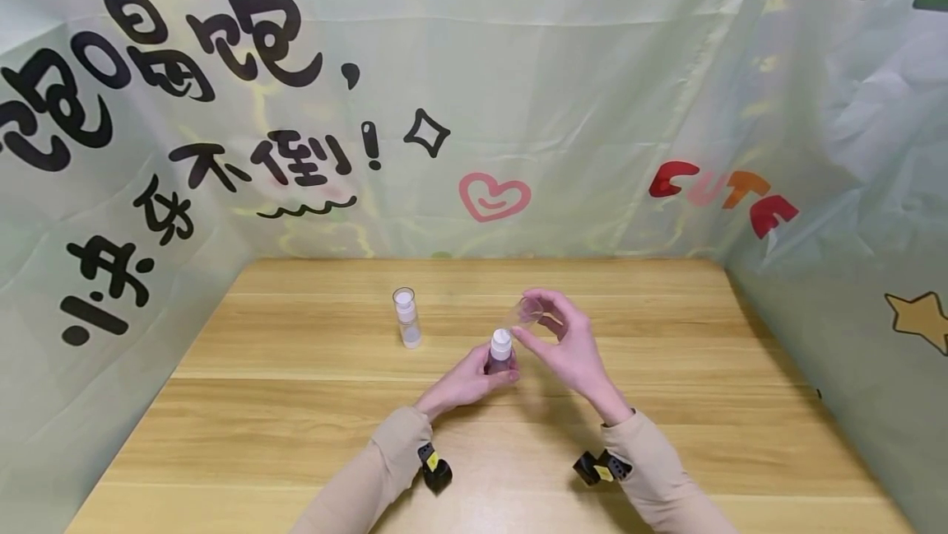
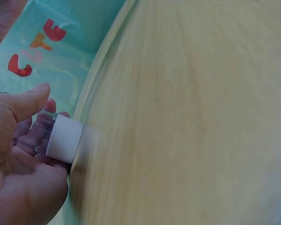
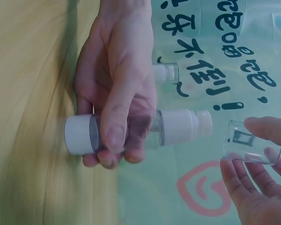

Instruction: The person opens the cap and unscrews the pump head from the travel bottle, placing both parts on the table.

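Note:
My left hand [image 1: 468,378] grips a small clear pump bottle [image 1: 500,347] with a white top and a white base, seen whole in the right wrist view. Thumb and fingers wrap its clear middle. A clear cap [image 3: 246,143] is pinched between thumb and fingers of my right hand [image 1: 566,345], just off the bottle's white pump head [image 3: 185,125], with a small gap between them. In the left wrist view the bottle's white base [image 2: 65,139] sticks out below the left fingers.
A second bottle [image 1: 406,318] of the same kind, with its clear cap on, stands upright on the wooden table [image 1: 311,435], left of the hands. Printed cloth walls [image 1: 578,106] enclose the table at the back and sides.

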The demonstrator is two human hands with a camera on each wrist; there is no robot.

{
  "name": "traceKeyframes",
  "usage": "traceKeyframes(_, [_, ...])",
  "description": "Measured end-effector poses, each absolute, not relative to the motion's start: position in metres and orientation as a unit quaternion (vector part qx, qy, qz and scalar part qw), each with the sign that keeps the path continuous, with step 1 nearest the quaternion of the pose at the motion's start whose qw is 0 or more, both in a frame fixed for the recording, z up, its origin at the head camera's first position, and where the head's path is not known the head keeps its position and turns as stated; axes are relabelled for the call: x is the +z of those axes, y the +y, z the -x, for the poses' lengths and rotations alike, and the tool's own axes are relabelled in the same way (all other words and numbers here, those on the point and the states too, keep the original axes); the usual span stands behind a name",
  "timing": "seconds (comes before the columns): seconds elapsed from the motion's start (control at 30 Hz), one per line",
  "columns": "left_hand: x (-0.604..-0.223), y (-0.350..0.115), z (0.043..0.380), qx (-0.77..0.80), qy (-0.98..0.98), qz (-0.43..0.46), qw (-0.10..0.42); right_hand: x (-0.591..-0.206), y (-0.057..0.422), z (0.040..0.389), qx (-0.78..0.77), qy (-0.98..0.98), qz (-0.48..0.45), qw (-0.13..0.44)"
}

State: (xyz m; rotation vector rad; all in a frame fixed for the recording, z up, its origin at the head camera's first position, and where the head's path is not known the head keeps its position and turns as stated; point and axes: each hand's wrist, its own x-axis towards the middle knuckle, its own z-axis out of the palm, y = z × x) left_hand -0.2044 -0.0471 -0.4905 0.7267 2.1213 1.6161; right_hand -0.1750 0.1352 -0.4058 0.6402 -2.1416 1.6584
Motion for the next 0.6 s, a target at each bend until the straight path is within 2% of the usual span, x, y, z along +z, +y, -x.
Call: traceKeyframes(0.6, [-0.491, -0.046, 0.204, 0.577, 0.751, -0.263, 0.185, -0.412, 0.183, 0.185, 0.473, -0.835, -0.199, 0.200])
